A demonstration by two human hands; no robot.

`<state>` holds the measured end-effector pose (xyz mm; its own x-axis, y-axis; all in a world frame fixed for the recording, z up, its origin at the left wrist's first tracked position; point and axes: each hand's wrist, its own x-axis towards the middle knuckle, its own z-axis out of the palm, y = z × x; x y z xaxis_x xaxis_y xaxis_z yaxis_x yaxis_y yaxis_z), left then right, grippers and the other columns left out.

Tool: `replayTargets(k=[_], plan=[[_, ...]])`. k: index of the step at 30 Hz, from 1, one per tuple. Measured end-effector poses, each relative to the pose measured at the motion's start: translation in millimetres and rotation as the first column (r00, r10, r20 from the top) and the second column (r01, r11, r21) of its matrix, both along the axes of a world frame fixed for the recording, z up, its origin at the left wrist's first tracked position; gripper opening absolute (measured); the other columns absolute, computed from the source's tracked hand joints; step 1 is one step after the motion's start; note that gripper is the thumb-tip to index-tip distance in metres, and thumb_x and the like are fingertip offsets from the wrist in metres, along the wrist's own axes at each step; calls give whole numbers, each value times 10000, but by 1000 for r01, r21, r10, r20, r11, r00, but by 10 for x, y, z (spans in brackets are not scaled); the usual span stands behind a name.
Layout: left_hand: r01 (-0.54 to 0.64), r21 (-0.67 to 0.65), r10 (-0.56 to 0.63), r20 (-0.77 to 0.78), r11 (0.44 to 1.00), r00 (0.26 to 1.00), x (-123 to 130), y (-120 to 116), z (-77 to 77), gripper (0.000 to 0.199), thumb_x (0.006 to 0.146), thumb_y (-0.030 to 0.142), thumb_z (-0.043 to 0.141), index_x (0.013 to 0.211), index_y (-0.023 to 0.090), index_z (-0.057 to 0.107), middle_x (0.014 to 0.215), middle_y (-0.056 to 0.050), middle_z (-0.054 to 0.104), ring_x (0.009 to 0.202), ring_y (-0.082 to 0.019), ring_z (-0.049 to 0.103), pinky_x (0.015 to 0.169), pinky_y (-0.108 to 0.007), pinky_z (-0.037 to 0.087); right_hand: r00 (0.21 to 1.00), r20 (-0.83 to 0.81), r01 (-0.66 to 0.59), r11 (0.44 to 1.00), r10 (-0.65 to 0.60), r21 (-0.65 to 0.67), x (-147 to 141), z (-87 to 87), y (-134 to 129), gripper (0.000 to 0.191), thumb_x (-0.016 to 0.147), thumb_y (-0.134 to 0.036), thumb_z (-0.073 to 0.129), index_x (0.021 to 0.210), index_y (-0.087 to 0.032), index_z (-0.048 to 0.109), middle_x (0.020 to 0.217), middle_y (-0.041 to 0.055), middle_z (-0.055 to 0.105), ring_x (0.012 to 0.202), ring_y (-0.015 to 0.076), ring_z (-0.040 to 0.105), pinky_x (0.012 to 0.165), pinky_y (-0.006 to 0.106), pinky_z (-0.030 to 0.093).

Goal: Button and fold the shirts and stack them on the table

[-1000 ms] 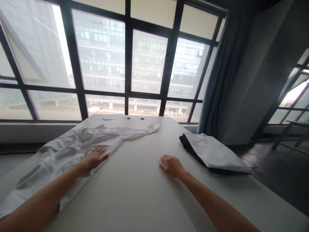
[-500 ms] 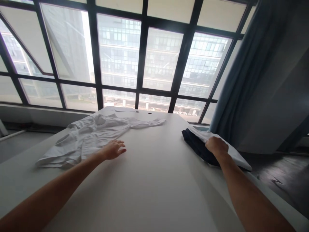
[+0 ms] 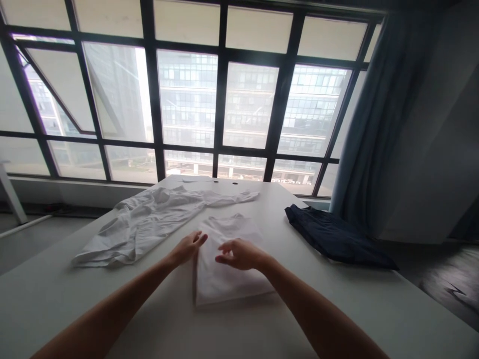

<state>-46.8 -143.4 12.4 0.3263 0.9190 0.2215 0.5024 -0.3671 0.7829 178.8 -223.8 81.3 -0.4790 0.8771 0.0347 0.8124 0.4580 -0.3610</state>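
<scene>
A folded white garment [image 3: 234, 284] lies flat in the middle of the white table [image 3: 56, 294], its neckline toward the far side. My left hand [image 3: 187, 248] rests at the garment's left edge with the fingers loosely apart. My right hand [image 3: 239, 254] is over the garment's upper middle, its fingers spread and holding nothing. A crumpled white shirt [image 3: 144, 224] lies spread to the left of both hands. A folded dark navy garment [image 3: 333, 237] lies near the table's right edge.
The table's far end has two small round holes [image 3: 224, 182] and stands against a wide dark-framed window [image 3: 220, 104]. A blue-grey curtain [image 3: 359, 134] hangs at the right. Dark floor [image 3: 441, 274] lies beyond the table's right edge.
The white folded garment has gone from the top of the dark garment and now lies in the middle of the table under my hands. My right hand has moved left, and the view has tilted lower.
</scene>
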Motion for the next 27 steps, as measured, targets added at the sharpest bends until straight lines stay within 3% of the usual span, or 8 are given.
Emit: replayTargets(k=[4, 8, 11, 15, 18, 20, 23, 27], plan=[[-56, -34, 56, 6, 998, 998, -39, 154, -176, 805, 646, 437, 771, 1330, 63, 568, 995, -111, 707, 834, -242, 674, 800, -326, 522, 896, 43, 427, 884, -443, 191, 654, -298, 332, 491, 854, -430, 646, 1241, -129, 673, 1276, 177, 655, 1167, 304, 617, 965, 355, 458], [-116, 44, 117, -35, 992, 992, 65, 293, -163, 606, 648, 285, 752, 1221, 111, 657, 904, -62, 711, 827, -213, 668, 794, -288, 502, 792, -34, 609, 793, -609, -25, 1122, -488, 522, 454, 753, -413, 722, 1089, -109, 718, 995, 132, 743, 965, 277, 683, 808, 305, 502], [-165, 7, 164, 41, 986, 986, 205, 397, -59, 527, 649, 254, 748, 1157, 130, 679, 803, -37, 705, 779, -205, 670, 707, -269, 497, 777, -186, 609, 793, -602, -26, 1063, -590, 593, 205, 733, -327, 699, 817, -141, 722, 828, 76, 732, 859, 242, 680, 764, 287, 484], [-169, 35, 130, 498, 985, 857, 242, 405, 240, 494, 670, 346, 757, 1114, 161, 647, 786, -25, 699, 732, -187, 660, 665, -279, 504, 639, -645, 553, 833, -419, 6, 914, -473, 617, 273, 734, -408, 669, 854, -163, 681, 883, 91, 728, 871, 245, 669, 799, 329, 492], [21, 120, -103, 743, 993, 662, -19, 288, 573, 394, 682, 379, 761, 1010, 199, 637, 825, -16, 705, 791, -194, 677, 750, -325, 531, 452, -879, 250, 967, -154, -40, 1054, -213, 492, 492, 726, -614, 649, 988, -198, 660, 988, 84, 729, 923, 257, 672, 820, 369, 513], [227, 106, -223, 778, 968, 587, -259, 192, 755, 286, 726, 379, 715, 940, 202, 651, 866, -34, 724, 864, -238, 694, 789, -372, 543, 408, -906, 72, 993, -113, -92, 1216, -63, 367, 622, 754, -771, 527, 986, -212, 672, 969, 88, 733, 948, 274, 675, 819, 397, 521], [452, 12, -320, 723, 892, 612, -466, 82, 850, 257, 787, 440, 664, 870, 197, 655, 863, -49, 749, 912, -288, 704, 811, -422, 547, 446, -878, 6, 982, -173, -190, 1356, 6, 241, 744, 796, -862, 362, 909, -211, 704, 904, 100, 741, 956, 283, 682, 822, 404, 524], [489, -23, -454, 334, 872, 826, -287, -38, 670, 323, 844, 501, 645, 884, 182, 682, 958, -79, 761, 942, -254, 703, 882, -390, 520, 642, -742, 61, 977, -195, -204, 1174, -151, 267, 647, 788, -761, 562, 886, -144, 732, 909, 119, 750, 861, 244, 705, 803, 361, 524]])
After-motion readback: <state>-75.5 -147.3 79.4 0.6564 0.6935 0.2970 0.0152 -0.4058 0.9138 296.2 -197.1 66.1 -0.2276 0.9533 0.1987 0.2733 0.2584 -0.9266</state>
